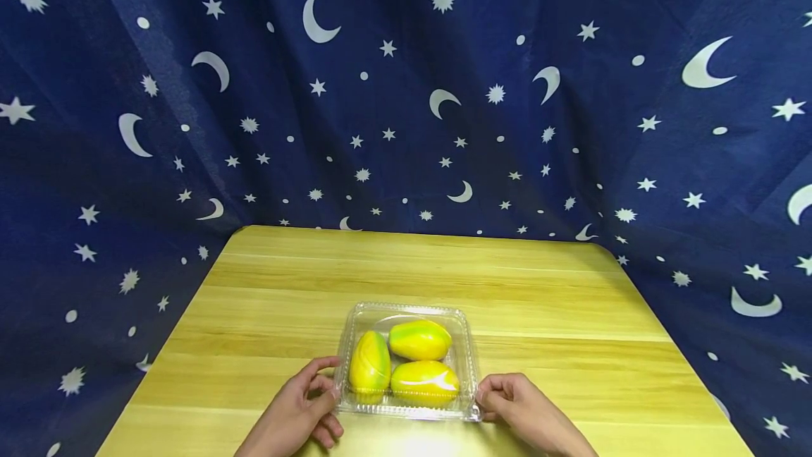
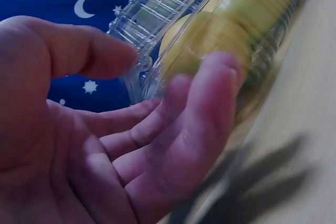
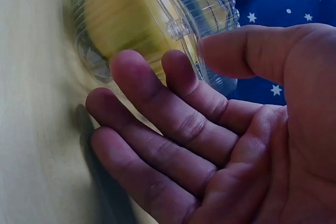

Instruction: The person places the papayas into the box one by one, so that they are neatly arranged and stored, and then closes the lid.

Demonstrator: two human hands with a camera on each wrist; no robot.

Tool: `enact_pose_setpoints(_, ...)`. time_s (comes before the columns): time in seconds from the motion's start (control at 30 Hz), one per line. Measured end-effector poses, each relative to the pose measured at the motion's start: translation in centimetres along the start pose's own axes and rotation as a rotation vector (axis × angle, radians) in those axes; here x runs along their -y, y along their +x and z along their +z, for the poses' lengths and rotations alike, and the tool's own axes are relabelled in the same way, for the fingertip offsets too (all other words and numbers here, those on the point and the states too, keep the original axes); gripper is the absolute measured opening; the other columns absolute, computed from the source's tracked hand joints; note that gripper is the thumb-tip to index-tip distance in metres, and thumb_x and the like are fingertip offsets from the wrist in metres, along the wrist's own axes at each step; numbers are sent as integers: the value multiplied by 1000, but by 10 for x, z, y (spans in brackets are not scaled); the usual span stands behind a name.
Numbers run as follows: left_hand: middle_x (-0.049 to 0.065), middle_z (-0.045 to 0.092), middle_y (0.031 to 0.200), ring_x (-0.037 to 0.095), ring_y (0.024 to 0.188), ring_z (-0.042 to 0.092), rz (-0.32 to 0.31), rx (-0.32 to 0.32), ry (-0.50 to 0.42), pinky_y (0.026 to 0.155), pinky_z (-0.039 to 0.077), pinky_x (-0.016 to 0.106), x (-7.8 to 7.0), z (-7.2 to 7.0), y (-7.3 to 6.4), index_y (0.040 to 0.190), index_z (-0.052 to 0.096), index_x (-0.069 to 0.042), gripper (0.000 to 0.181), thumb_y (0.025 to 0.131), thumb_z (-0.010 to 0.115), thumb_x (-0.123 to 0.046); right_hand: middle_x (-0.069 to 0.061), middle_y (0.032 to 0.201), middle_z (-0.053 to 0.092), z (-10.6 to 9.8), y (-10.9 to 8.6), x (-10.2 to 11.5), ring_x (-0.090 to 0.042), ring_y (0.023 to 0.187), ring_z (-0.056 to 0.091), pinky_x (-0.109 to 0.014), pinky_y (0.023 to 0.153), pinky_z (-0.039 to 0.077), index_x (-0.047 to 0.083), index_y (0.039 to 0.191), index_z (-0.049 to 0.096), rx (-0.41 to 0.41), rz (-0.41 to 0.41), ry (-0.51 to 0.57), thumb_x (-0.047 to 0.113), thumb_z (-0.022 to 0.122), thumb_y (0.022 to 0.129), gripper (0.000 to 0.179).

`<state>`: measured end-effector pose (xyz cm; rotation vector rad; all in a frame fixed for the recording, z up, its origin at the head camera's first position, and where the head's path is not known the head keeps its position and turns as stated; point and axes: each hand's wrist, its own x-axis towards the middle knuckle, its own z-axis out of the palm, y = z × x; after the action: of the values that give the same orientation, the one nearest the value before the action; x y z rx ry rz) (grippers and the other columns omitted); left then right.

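A clear plastic clamshell container (image 1: 471,351), its lid down, sits on the table near the front. Inside lie three yellow-green mangoes: one upright at the left (image 1: 370,365), one at the back (image 1: 420,340) and one in front (image 1: 425,381). My left hand (image 1: 298,404) is at the container's left side, fingers loosely bent and spread. In the left wrist view the thumb (image 2: 113,56) is by the ribbed rim, with no clear grip. At the front right corner my right hand (image 1: 523,407) pinches the rim between thumb (image 3: 236,51) and index finger.
The wooden table (image 1: 266,309) extends behind and to both sides of the container. A dark blue curtain (image 1: 393,104) with white moons and stars hangs around its back and sides.
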<state>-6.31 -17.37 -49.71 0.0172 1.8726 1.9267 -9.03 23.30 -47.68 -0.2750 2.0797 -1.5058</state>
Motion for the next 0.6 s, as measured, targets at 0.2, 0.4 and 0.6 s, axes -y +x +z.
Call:
enact_pose_setpoints(0.2,13,70,90,20,64,75,-39,52,-39,56,63,30,3,1,-2,147,40,6,44,112,59,-14,-9,105,76,-3,-3,-3,-11,97,71,-25,87,62,-9,110,71,57,-5,66,12,56,113,26)
enact_pose_setpoints(0.4,12,70,87,21,62,74,-33,27,-49,55,62,31,2,6,-1,145,37,6,43,112,58,-12,-15,109,80,-3,-6,-7,-19,102,74,-27,91,62,-21,112,63,183,25,151,12,53,115,35)
enact_pose_setpoints(0.6,15,71,92,22,65,75,4,40,-27,60,65,32,2,5,2,147,36,7,46,110,59,-10,-14,104,78,4,-2,-7,-20,99,75,-31,92,64,-19,105,62,138,6,208,11,48,116,35)
